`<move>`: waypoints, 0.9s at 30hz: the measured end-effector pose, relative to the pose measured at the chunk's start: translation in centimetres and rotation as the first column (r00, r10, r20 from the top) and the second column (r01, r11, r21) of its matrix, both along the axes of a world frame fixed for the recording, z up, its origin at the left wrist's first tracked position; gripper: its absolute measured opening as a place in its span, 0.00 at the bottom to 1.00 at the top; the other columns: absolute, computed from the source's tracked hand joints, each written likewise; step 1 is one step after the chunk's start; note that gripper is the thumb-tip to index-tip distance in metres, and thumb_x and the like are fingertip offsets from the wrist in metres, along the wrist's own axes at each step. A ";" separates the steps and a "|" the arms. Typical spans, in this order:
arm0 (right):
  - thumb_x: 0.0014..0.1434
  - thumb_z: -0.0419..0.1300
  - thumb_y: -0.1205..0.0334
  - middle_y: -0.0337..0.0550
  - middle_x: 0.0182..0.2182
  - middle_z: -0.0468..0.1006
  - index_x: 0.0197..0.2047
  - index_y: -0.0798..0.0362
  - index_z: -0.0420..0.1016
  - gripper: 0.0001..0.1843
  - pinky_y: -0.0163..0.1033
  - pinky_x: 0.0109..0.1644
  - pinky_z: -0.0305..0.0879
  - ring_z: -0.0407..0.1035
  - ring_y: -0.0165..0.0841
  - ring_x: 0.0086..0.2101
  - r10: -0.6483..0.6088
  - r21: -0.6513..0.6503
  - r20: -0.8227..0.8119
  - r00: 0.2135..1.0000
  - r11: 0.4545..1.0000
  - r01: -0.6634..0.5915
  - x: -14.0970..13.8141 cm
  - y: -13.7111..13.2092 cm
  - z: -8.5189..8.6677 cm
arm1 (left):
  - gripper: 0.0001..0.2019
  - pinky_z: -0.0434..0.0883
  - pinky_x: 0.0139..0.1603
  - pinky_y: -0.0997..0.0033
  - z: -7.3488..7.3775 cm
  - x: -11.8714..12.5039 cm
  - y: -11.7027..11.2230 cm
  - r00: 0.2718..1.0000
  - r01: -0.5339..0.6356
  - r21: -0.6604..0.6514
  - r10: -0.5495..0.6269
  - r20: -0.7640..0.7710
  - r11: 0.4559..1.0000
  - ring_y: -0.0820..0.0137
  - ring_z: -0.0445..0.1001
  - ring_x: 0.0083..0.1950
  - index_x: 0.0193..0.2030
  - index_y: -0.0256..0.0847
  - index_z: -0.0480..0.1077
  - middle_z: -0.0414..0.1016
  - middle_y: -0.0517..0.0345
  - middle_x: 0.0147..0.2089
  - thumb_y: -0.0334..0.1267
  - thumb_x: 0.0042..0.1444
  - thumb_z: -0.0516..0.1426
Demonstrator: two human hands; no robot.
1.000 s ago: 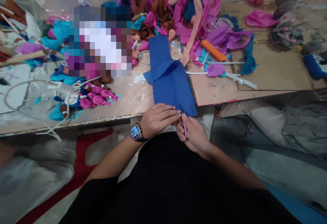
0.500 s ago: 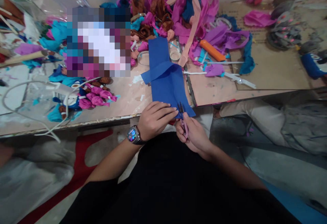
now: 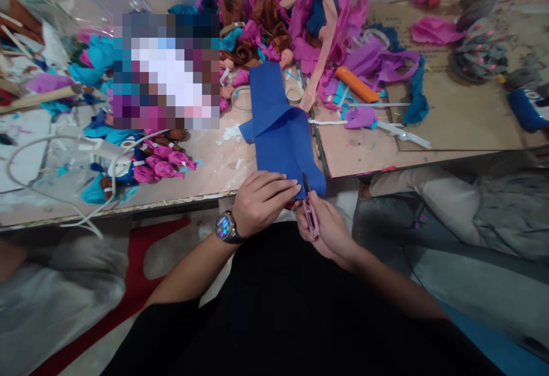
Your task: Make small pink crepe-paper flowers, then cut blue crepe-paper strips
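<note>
A long folded strip of dark blue crepe paper (image 3: 281,136) lies on the worktable (image 3: 214,173) and hangs over its near edge. My left hand (image 3: 261,199), with a watch on the wrist, pinches the paper's near edge with closed fingers. My right hand (image 3: 326,227) grips small pink-handled scissors (image 3: 309,211). Their blades touch the paper's near edge just right of my left fingertips.
Heaps of pink, purple, brown and teal crepe paper (image 3: 300,22) cover the back of the table. An orange tool (image 3: 357,84), tape rolls (image 3: 295,93), small twisted pink paper buds (image 3: 165,162) and a white cable (image 3: 51,153) lie around. Another person's legs (image 3: 429,193) are at the right.
The scissors went a little way into the paper's near edge and have closed. The paper's near edge has been drawn slightly toward me. Both hands stay in place.
</note>
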State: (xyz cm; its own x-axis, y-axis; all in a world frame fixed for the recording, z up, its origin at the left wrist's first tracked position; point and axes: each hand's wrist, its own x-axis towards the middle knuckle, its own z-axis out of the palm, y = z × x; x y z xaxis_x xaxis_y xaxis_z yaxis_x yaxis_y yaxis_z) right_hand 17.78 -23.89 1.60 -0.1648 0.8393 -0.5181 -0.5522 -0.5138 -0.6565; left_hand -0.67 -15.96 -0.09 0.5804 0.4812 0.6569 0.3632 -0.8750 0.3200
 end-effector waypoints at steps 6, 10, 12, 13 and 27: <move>0.63 0.66 0.34 0.34 0.17 0.67 0.22 0.52 0.64 0.33 0.31 0.17 0.48 0.54 0.21 0.14 -0.048 0.022 0.032 0.998 0.999 0.047 -0.1 0.4 -0.3 | 0.19 0.78 0.55 0.54 -0.1 -0.2 -0.3 1.000 0.014 0.017 -0.013 -0.012 1.000 0.60 0.82 0.56 0.62 0.45 0.76 0.86 0.53 0.54 0.28 0.65 0.62; 0.62 0.68 0.36 0.32 0.16 0.67 0.26 0.50 0.63 0.30 0.31 0.17 0.48 0.54 0.22 0.14 -0.079 0.027 0.028 0.996 0.997 0.079 -0.2 0.6 -0.5 | 0.19 0.78 0.54 0.54 0.0 -0.1 -0.5 1.000 0.017 0.025 -0.017 -0.010 1.000 0.59 0.82 0.56 0.61 0.44 0.76 0.86 0.53 0.54 0.29 0.65 0.63; 0.62 0.69 0.37 0.30 0.16 0.67 0.30 0.49 0.63 0.28 0.30 0.17 0.48 0.53 0.22 0.14 -0.087 0.026 0.025 0.996 0.996 0.087 -0.2 0.6 -0.6 | 0.18 0.78 0.54 0.54 0.0 0.0 -0.6 1.000 0.016 0.019 -0.015 -0.012 1.000 0.60 0.83 0.56 0.61 0.46 0.77 0.86 0.54 0.55 0.30 0.66 0.62; 0.62 0.69 0.37 0.29 0.16 0.67 0.31 0.49 0.64 0.27 0.30 0.17 0.47 0.53 0.22 0.14 -0.089 0.025 0.023 0.996 0.996 0.089 -0.2 0.7 -0.7 | 0.18 0.78 0.54 0.54 0.0 0.0 -0.6 1.000 0.016 0.018 -0.016 -0.013 1.000 0.60 0.82 0.56 0.61 0.46 0.77 0.86 0.54 0.55 0.30 0.66 0.62; 0.60 0.70 0.37 0.26 0.15 0.66 0.37 0.48 0.65 0.26 0.28 0.17 0.46 0.52 0.21 0.13 -0.084 0.036 0.021 0.996 0.996 0.084 -0.4 0.9 -0.7 | 0.18 0.77 0.54 0.55 0.0 0.0 -0.8 1.000 0.023 0.040 -0.023 -0.012 0.999 0.59 0.82 0.56 0.60 0.40 0.77 0.86 0.52 0.54 0.28 0.64 0.64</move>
